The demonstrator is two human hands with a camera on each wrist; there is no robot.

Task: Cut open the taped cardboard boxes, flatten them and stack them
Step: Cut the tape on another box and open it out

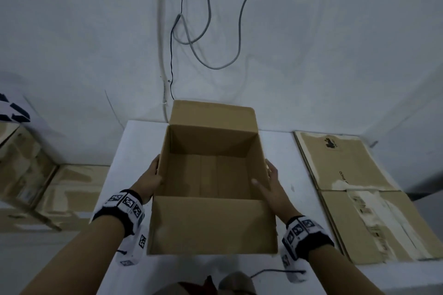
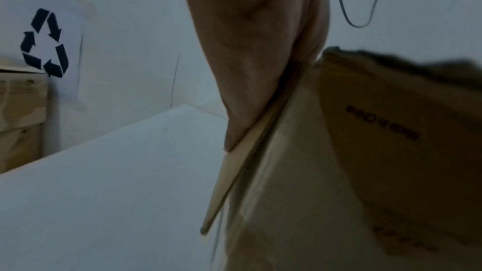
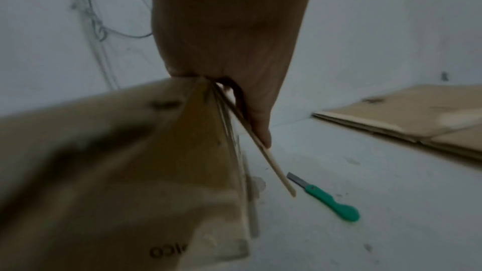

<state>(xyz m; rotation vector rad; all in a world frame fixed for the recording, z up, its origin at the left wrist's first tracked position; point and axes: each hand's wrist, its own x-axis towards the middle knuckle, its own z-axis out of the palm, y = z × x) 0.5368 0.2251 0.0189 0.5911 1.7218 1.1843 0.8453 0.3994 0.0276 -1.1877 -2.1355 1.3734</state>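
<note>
A white table (image 1: 134, 141) fills the middle of the head view, set against a pale wall (image 1: 72, 31) down which grey and black cables (image 1: 191, 38) hang in loops. On the table, near its middle, stands the open cardboard box (image 1: 211, 223), upright, its far flap (image 1: 213, 112) raised and its near flap (image 1: 211, 225) folded down towards the person; the inside is bare brown board. To the right, apart from the box, flattened cardboard (image 1: 359, 187) lies in a low stack on the table, with torn pale patches where tape was. At the left, off the table, more cardboard boxes (image 1: 24, 163) stand and lie, and behind them a white sheet bears a black recycling sign (image 2: 44, 44).

The left hand (image 1: 151, 179) lies flat against the box's left side, over a side flap folded down along the wall; in the left wrist view its fingers (image 2: 245, 90) are straight and press that flap to the box. The right hand (image 1: 273, 182) takes the right wall at its rim: the thumb (image 1: 259, 187) is inside the box, the fingers outside, so the wall and its folded flap are pinched between them. Both wrists carry bands with black-and-white marker squares (image 1: 127, 201).

A small knife with a green handle (image 3: 331, 203) lies on the table just right of the box, its short blade out, touching nothing
</note>
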